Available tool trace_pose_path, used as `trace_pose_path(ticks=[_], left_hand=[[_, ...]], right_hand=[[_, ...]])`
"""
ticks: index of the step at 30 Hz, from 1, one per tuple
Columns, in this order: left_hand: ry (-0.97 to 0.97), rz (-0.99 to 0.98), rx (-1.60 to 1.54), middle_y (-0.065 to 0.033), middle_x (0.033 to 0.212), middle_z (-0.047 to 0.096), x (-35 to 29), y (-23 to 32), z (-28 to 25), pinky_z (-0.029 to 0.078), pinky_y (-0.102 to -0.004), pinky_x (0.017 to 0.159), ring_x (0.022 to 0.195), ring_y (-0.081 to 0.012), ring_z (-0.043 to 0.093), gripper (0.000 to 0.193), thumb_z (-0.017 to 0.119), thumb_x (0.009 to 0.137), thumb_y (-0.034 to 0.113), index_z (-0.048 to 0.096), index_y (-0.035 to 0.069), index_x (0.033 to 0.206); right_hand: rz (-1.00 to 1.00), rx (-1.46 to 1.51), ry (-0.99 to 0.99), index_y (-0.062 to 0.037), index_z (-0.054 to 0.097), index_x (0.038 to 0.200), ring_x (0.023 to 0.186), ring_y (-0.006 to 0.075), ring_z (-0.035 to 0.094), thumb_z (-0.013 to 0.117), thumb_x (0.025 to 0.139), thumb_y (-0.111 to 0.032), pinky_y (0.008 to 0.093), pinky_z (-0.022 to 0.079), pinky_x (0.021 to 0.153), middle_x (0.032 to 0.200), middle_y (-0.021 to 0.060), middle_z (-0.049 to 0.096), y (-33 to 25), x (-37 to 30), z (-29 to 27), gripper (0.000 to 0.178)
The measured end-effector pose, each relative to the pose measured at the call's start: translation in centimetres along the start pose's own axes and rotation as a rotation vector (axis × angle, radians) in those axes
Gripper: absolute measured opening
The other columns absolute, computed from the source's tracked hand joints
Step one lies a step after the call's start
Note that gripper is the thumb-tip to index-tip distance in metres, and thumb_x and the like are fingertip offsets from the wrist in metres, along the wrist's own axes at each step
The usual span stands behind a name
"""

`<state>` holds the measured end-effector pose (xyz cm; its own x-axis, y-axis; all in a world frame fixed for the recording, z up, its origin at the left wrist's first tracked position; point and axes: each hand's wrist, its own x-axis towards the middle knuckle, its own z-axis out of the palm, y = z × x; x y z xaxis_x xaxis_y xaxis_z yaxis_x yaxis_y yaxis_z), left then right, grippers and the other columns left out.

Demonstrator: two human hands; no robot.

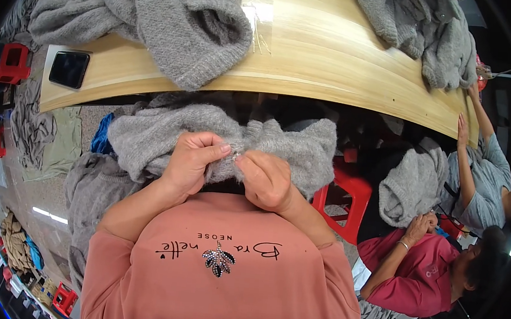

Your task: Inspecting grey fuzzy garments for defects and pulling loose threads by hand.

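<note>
A fuzzy grey knitted garment (167,129) lies across my lap, below the table's near edge. My left hand (190,160) is closed on a fold of this knit, its thumb pressed against the forefinger. Close beside it, my right hand (266,177) makes a pinch, thumb and forefinger meeting at the knit. Between the fingertips of both hands sits a small pale, shiny bit (234,153), too small to name. Whatever the right fingertips hold is hidden.
A wooden table (331,57) stretches ahead, bearing a grey knit pile (188,29), a black phone (69,69) and a clear packet (258,26). More knits (424,34) lie at the far right. A red stool (349,198) and two people sit to my right.
</note>
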<state>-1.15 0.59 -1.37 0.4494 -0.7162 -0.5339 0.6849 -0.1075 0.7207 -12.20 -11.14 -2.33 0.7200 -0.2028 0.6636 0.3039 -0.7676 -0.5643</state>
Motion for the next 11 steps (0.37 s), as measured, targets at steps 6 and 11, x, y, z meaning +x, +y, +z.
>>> trace_pose_path(ticks=[6, 11], left_hand=[[0.014, -0.032, 0.068, -0.0031, 0.067, 0.059, 0.3, 0.4, 0.5, 0.040, -0.0199, 0.055, 0.060, -0.0073, 0.050, 0.004, 0.059, 0.074, 0.000, 0.061, -0.003, 0.073], [-0.102, 0.084, 0.150, -0.0090, 0.077, 0.060, 3.1, -0.3, 1.9, 0.045, -0.0235, 0.070, 0.075, -0.0150, 0.057, 0.019, 0.057, 0.066, -0.005, 0.060, -0.006, 0.085]], right_hand=[[-0.021, -0.093, 0.005, 0.0055, 0.055, 0.087, 0.055, 0.0226, 0.055, 0.054, 0.058, 0.007, 0.0284, 0.045, 0.045, 0.073, 0.0140, 0.057, 0.3, -0.1, 0.3, 0.030], [0.080, -0.121, 0.059, -0.0035, 0.054, 0.075, 0.059, 0.0243, 0.055, 0.055, 0.067, -0.007, 0.0309, 0.046, 0.051, 0.078, 0.0108, 0.054, 1.0, -0.4, 0.7, 0.009]])
